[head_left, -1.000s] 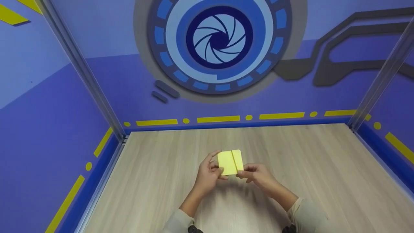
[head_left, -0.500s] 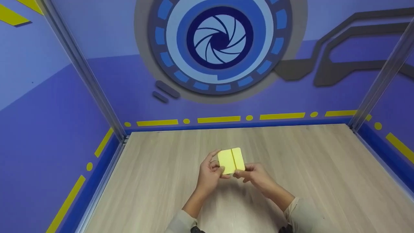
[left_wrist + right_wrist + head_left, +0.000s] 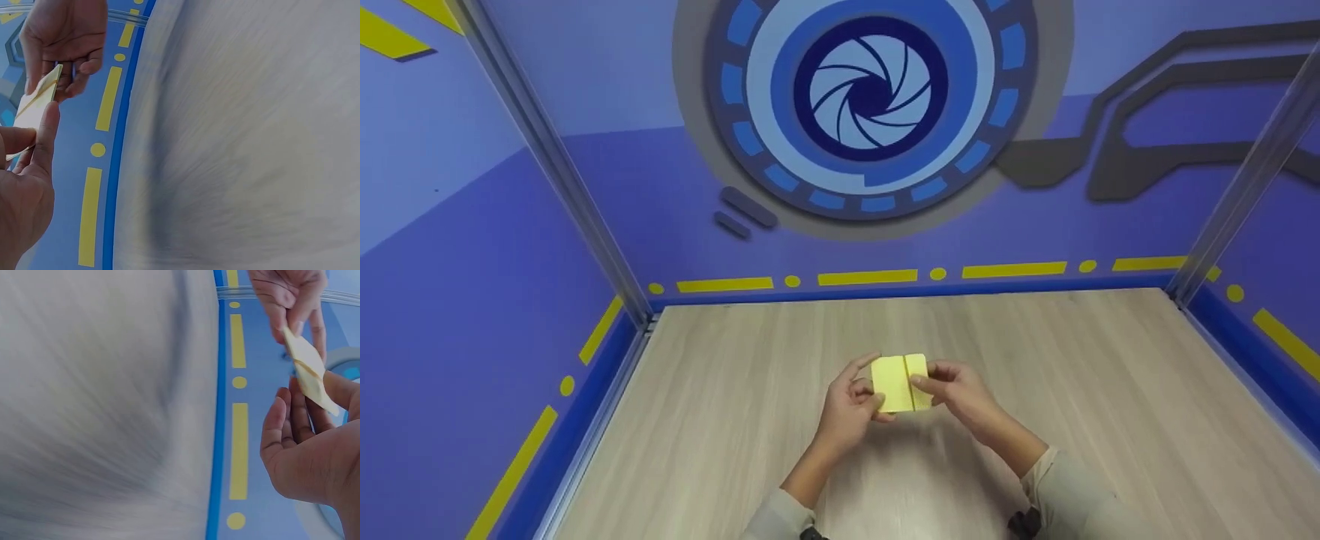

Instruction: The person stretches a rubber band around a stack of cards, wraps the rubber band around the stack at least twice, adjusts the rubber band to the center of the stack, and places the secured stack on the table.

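A small yellow notebook (image 3: 891,384), square with rounded corners, is held up above the table in the head view. A darker yellow elastic band (image 3: 908,382) runs across it near its right edge. My left hand (image 3: 847,409) pinches the notebook's left side between thumb and fingers. On the right side, my right hand (image 3: 969,396) has its thumb on the face beyond the band, fingers behind. The left wrist view shows the thin notebook (image 3: 35,107) at a slant between both hands. It looks slightly bent along the band in the right wrist view, and its back is mostly hidden.
A wood-grain table (image 3: 735,375) lies beneath the hands. Blue walls (image 3: 607,195) with yellow markings and metal corner posts (image 3: 555,165) enclose it at the back and both sides.
My right thumb has shifted from the notebook's lower right corner up onto the strip right of the band. The notebook has moved slightly down and right. My left hand keeps its pinch.
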Motion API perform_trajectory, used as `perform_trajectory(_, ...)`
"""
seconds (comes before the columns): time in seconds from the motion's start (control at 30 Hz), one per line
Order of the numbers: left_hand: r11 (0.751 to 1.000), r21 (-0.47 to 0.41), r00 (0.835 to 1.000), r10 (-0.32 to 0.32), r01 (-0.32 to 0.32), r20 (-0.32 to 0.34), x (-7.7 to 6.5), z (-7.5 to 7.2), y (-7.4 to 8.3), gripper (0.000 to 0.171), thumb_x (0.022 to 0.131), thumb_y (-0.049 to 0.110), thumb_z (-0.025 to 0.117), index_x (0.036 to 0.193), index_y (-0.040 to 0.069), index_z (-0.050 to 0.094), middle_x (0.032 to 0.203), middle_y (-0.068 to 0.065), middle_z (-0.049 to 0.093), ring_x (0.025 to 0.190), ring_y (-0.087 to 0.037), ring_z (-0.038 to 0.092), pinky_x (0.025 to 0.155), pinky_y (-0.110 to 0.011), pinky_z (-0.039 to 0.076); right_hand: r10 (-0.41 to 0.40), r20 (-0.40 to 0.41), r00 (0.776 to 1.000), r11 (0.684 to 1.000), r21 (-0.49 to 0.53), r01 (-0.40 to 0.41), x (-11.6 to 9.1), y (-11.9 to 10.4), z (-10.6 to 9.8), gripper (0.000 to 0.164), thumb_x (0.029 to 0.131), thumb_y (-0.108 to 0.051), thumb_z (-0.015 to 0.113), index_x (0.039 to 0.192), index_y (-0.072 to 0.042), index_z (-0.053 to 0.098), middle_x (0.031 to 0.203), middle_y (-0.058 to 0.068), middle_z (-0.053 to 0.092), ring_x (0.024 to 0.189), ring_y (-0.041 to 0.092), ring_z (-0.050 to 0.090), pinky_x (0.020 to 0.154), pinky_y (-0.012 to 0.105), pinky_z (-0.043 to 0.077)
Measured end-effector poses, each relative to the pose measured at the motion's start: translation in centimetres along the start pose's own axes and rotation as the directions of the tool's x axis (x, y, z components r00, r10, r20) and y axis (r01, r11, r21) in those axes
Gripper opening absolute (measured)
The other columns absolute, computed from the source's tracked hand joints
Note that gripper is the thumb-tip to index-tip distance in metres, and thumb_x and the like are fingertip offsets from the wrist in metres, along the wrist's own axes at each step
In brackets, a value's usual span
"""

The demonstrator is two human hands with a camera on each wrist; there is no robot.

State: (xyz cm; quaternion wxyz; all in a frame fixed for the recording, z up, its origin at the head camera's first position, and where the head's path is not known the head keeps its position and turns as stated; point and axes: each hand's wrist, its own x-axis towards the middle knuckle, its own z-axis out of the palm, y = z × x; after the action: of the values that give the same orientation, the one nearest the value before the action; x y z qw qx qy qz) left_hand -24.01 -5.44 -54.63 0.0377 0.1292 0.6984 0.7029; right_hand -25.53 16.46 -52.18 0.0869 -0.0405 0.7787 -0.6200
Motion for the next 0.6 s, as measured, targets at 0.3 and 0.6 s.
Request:
perform_trajectory(0.3, 0.999, 0.029, 0.998, -0.032, 0.031, 0.045, -0.07, 0.08, -0.20, 0.064, 0.098, -0.011, 0.057, 0.153, 0.023, 0.054, 0.093, -0.005, 0.065, 0.086, -0.018, 0.074, 0.076, -0.036, 0.067, -0.027, -0.082, 0.996, 1.000, 0.004, 0.027, 0.63, -0.91, 0.11, 0.019, 0.103, -0.021, 0.069, 0.108, -0.003, 0.075, 0.102, 0.004, 0.073, 0.094, 0.016, 0.065, 0.080, 0.030, 0.057)
perform_trajectory(0.6, 0.998, 0.043, 0.998, -0.040, 0.038, 0.049, -0.11, 0.12, -0.25, 0.065, 0.097, -0.013, 0.058, 0.152, 0.021, 0.056, 0.089, -0.002, 0.061, 0.085, -0.018, 0.072, 0.075, -0.034, 0.067, -0.022, -0.121, 0.992, 1.000, -0.010, 0.021, 0.59, -0.90, 0.56, 0.018, 0.100, -0.019, 0.072, 0.106, -0.002, 0.077, 0.100, 0.006, 0.074, 0.093, 0.017, 0.065, 0.081, 0.031, 0.054)
